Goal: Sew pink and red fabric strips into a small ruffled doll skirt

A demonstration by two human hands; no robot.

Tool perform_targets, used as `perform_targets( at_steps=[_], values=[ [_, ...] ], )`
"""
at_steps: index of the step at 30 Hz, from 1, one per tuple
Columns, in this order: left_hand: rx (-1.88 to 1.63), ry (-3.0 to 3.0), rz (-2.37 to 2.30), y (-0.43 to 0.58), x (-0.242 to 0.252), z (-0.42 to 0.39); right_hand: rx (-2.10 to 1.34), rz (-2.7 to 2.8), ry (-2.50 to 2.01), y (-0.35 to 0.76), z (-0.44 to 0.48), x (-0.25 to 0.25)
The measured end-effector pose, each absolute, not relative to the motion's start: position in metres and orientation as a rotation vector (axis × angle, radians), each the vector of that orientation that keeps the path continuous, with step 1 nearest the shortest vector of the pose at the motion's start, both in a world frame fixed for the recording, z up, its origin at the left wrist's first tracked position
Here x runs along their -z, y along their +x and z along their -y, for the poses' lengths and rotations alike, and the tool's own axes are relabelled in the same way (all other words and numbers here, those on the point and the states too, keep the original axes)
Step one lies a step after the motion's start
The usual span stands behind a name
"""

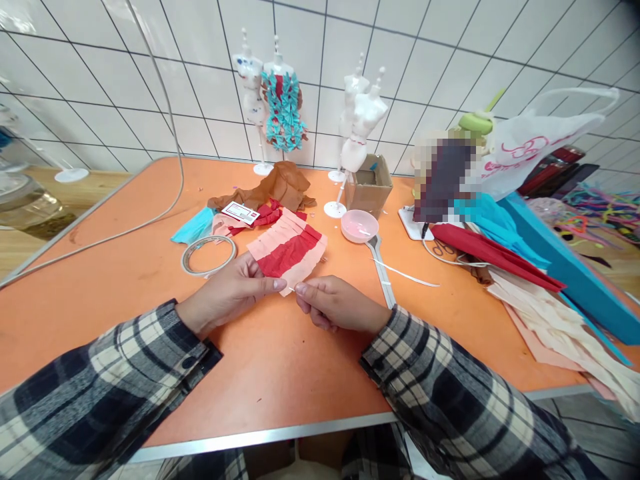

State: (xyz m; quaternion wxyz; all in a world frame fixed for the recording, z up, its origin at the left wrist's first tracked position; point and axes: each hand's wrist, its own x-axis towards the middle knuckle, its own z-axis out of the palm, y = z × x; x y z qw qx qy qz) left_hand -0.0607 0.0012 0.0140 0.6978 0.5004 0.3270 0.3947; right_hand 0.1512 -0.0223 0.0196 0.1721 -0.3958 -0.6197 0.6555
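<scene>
My left hand (233, 290) pinches the left and lower edge of a pleated crepe paper piece (290, 252), pale pink with a broad red band across it. The piece is raised over the orange table and fans out toward the far side. Close by, my right hand (340, 303) is closed at the paper's lower corner, thumb against forefinger. A tiny white sliver shows at its fingertips; what it is, I cannot make out. Left of the paper lies a roll of tape (184, 259). Behind it are a white card (241, 213) and crumpled brown crepe paper (280, 187).
White mini mannequins (367, 110) stand along the tiled wall, one dressed in blue ruffles (283, 110). A pink bowl (359, 227), cardboard box (377, 197), grey tool (384, 277) and thin white strip (407, 273) lie right of centre. Paper rolls (500, 257) crowd the right side.
</scene>
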Motion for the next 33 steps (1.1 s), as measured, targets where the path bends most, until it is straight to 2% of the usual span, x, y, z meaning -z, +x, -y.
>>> perform_targets(
  at_steps=[18,33],
  values=[
    [-0.835,1.137,-0.716,-0.0605,-0.0153,-0.0018,-1.871,1.766,-1.096,0.1511,0.0228,-0.0189],
    [-0.964,1.215,-0.843,-0.0603,-0.0145,-0.0011,-1.851,1.743,-1.125,0.1513,0.0206,-0.0142]
  ],
)
